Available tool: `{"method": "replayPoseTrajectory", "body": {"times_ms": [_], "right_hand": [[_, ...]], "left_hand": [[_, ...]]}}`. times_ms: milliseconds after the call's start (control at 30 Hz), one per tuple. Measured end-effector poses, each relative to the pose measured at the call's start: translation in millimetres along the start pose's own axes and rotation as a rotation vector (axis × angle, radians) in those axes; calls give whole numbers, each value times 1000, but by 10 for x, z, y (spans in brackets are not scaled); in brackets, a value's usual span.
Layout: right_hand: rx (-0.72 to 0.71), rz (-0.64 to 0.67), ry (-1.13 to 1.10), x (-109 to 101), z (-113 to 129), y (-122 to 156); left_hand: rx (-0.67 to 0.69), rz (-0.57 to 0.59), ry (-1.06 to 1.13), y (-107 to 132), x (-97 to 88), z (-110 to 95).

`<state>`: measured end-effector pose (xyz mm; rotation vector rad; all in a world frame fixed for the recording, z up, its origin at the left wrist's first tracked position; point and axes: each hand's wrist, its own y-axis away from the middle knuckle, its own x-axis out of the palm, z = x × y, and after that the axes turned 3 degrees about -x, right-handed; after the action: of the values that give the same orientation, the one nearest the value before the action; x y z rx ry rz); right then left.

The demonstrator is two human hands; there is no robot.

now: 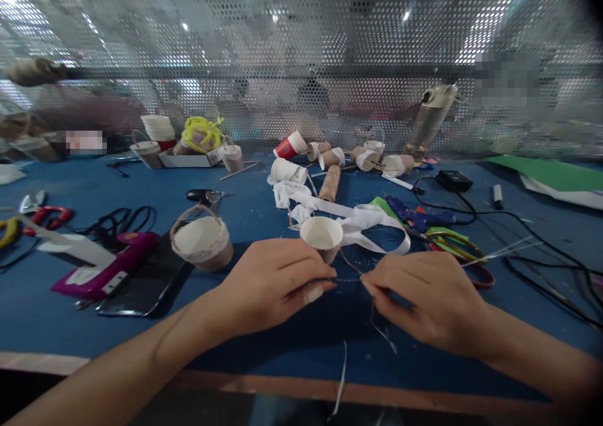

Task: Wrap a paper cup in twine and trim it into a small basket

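Observation:
Between my two hands runs a thin piece of twine (347, 280), stretched over the near part of the blue table. My left hand (277, 278) pinches one end between thumb and fingers. A short way to the right, my right hand (424, 294) pinches the twine too, and a loose strand hangs below its fingertips. Just behind my left fingers stands a small paper cup (322, 234), upright, its lower part partly hidden. White ribbon (377, 222) lies in loops behind the cup. To the left is a twine-wrapped cup basket (202, 240) with a lace band and a handle.
A purple glue gun (110, 266) lies on a dark phone (146, 281) at left, near red-handled pliers (47, 218). Scissors (461, 250) and black cables (532, 262) lie at right. Several wrapped cups (332, 158) and a bottle (429, 118) are by the perforated screen (292, 49).

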<state>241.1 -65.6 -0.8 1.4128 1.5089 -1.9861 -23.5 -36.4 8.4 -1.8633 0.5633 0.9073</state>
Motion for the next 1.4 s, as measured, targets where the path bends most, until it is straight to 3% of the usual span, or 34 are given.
{"method": "replayPoseTrajectory", "body": {"times_ms": [67,133,367,500,600,700,833,933,1000,1100,1167,1300,1400], "right_hand": [[92,36,-141,13,-9,1],[130,45,-218,12,-5,-4],[177,67,-325,-17,37,-43],[122,8,-273,7,65,-32],[18,-67,-108,18,70,-7],[-144,-95,113,-16,65,17],[-379,-27,291,-110,59,22],[-425,-13,291,-140,41,4],[-337,-35,238,-122,19,-8],[-141,-44,103,-67,-14,-10],[-48,-22,-2,-35,-26,-1],[28,0,-158,-12,-30,17],[53,24,-225,-12,-30,21]], "left_hand": [[140,-49,-201,34,7,31],[197,-64,-280,55,-1,50],[327,-29,-371,12,-142,-50],[332,-54,-382,24,-102,-54],[143,-81,-166,33,-21,-37],[-170,35,151,-1,8,-59],[-622,232,609,-63,-29,-107],[-719,315,786,-72,-50,-110],[-556,234,609,-61,-53,-94],[-77,14,143,-34,-43,-50],[130,-69,-118,-13,-31,-17],[219,-127,-281,17,-35,13],[261,-91,-314,29,-75,-2]]}}
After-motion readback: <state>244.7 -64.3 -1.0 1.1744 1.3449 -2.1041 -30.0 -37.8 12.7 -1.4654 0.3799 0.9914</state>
